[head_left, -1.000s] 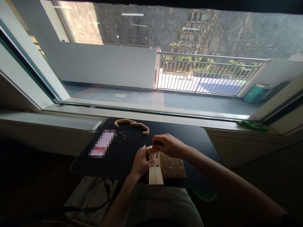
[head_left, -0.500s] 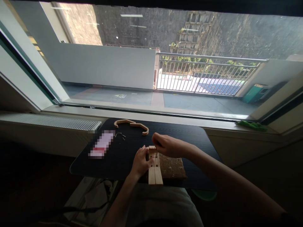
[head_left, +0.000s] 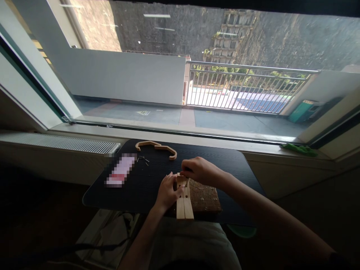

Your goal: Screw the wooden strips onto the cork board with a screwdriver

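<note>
"Slightly lower than half a second ago, the right hand (head_left: 199, 168) now sits closer over the far end of the wooden strips (head_left: 180, 212). What about the left?"

"That left hand (head_left: 168, 192) is in the same place: thumb laid across the strips, the other fingers along their left side, holding them."

"And the right fingers?"

"Curled in. Their tips are partly hidden, so one cannot tell whether they pinch anything."

"Where do the strips lie?"

"Side by side, round holes showing, at the left part of a brown block (head_left: 206, 198), near ends by the near edge of the dark table (head_left: 233, 165)."

"Further off?"

"A pixelated pinkish item (head_left: 123, 168) to the left, a few thin metal pieces (head_left: 146, 164) just beside it, then two hooked wooden pieces (head_left: 165, 149) near the far edge."

"Past the table?"

"Green cloth (head_left: 299, 149) on the windowsill (head_left: 225, 143); beyond the glass, a metal railing (head_left: 233, 109)."
</note>
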`<state>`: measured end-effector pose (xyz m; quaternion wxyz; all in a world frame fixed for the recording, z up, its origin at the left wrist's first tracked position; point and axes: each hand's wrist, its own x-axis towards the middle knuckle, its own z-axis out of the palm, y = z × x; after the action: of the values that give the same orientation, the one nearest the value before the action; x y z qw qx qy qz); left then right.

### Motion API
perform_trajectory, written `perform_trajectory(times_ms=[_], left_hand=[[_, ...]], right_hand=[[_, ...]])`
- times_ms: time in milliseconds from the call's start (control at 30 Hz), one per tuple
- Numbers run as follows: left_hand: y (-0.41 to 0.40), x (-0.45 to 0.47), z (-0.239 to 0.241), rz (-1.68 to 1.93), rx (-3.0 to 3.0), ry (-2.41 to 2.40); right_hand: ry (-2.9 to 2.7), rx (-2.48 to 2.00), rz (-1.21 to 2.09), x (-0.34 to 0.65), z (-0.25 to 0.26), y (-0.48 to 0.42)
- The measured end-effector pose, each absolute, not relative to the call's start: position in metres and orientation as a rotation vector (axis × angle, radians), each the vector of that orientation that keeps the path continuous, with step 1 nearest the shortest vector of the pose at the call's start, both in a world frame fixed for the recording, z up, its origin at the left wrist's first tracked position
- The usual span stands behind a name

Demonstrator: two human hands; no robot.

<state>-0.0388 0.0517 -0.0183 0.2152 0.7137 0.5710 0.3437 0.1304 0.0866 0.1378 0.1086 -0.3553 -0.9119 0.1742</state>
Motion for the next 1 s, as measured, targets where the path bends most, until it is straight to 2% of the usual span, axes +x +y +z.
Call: perform_trajectory(times_ms=[200, 467, 1000], left_hand=[[0.052, -0.038, -0.018, 0.966, 1.976, 1.587], [0.053, -0.039, -0.022, 0.995, 1.977, 1.575], [0.052, -0.038, -0.017, 0.953, 1.964, 1.59]], right_hand=[[-2.76, -1.141, 0.372, 0.13, 0.143, 0.083], [-2.855, -1.156, 0.386, 0.133, 0.159, 0.072], [-2.93, -1.228, 0.368, 0.134, 0.162, 0.07]])
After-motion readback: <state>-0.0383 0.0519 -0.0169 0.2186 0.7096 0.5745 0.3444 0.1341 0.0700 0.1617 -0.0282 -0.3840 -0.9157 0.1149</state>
